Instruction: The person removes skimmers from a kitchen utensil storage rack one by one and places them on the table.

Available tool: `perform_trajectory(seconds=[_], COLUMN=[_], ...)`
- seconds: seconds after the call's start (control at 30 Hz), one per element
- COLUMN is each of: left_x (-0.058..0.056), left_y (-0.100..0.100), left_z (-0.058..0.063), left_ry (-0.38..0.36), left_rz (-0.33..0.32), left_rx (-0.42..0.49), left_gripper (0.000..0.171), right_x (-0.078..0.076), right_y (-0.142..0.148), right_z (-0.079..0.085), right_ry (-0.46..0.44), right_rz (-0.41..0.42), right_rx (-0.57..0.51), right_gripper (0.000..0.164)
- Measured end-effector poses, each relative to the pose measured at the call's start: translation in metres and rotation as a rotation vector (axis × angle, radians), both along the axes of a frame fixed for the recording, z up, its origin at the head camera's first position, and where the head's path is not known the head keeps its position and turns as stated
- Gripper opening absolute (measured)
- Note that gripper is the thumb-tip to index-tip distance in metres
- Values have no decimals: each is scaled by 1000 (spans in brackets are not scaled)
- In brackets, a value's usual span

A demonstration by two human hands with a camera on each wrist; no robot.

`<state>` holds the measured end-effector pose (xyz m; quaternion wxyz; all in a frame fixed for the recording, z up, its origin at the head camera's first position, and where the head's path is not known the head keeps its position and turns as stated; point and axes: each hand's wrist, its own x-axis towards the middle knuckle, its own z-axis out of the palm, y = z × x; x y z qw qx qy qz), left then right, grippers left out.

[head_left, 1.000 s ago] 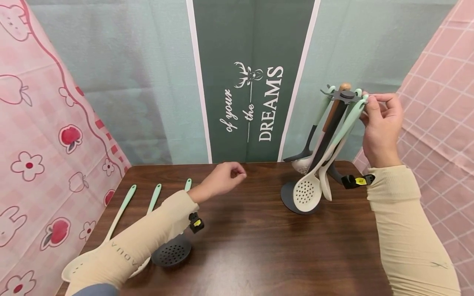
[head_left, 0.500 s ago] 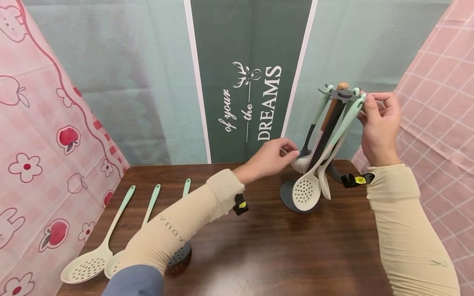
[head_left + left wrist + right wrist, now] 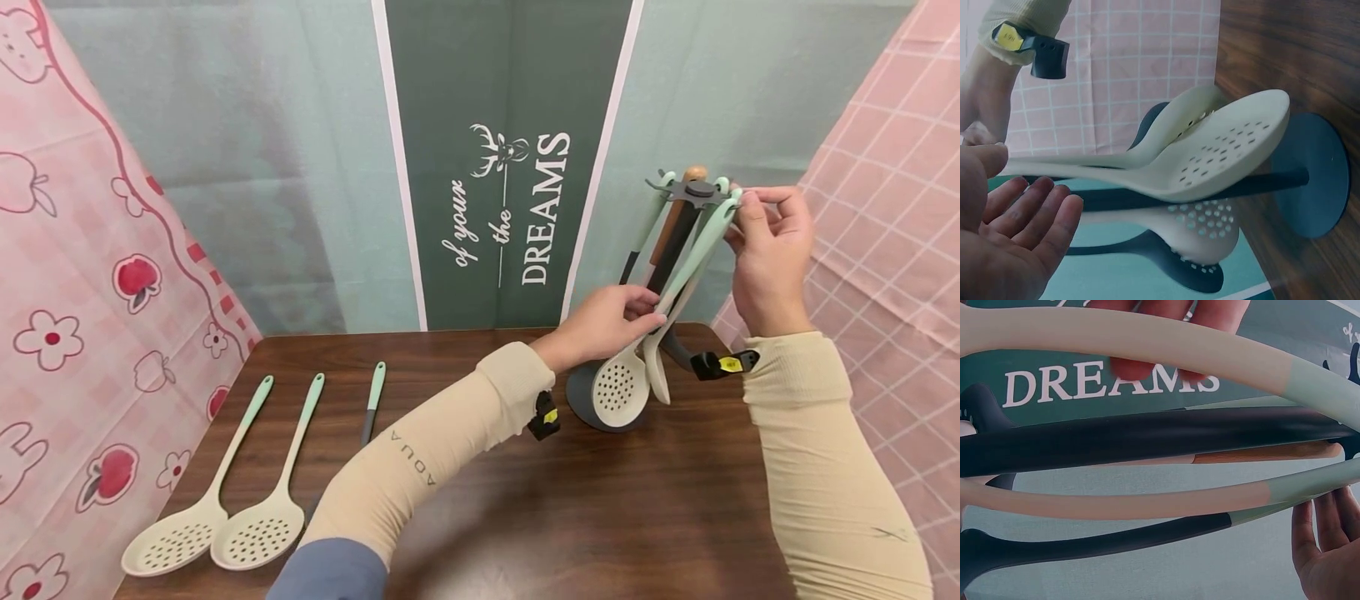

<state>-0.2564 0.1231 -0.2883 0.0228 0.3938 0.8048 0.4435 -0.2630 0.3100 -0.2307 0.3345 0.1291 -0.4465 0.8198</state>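
Note:
A dark utensil stand at the right bears several hanging kitchen tools with mint handle ends. Foremost hangs a cream skimmer with a perforated bowl. My left hand is at that skimmer's lower handle, thumb in front and fingers behind. In the left wrist view those fingers are fairly straight, with a gap to the thumb. At the stand's hooks, my right hand pinches a mint handle end between thumb and forefinger, apparently the skimmer's. Behind it hang another cream utensil and a dark slotted tool.
Two cream skimmers, one outer and one inner, lie at the table's left. A dark-and-mint handle lies beside them, its lower part hidden by my left sleeve. Fabric curtains surround the wooden table.
My left hand has moved rightward from the middle of the table to the skimmer's handle on the stand. The right hand has stayed at the stand's top. The skimmers at the left are uncovered.

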Motion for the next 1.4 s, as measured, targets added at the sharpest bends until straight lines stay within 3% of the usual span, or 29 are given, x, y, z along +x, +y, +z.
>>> perform_trajectory(seconds=[0.33,0.57,0.7,1.4], left_x=[3,8,10,13], left_y=[11,15,15,9], left_z=[-5,-4,-4,-4], left_ry=[4,142,162,163], left_rz=[32,138,160,150], left_rx=[-22,-104,-108,-87], left_gripper=[22,15,14,13], right_x=[2,3,3,1], right_y=[0,0,0,-3], right_z=[1,1,1,-1], right_ry=[-6,5,-3,5], right_rz=[15,16,-2,-68], right_rx=[9,2,12,15], right_gripper=[14,15,16,13])
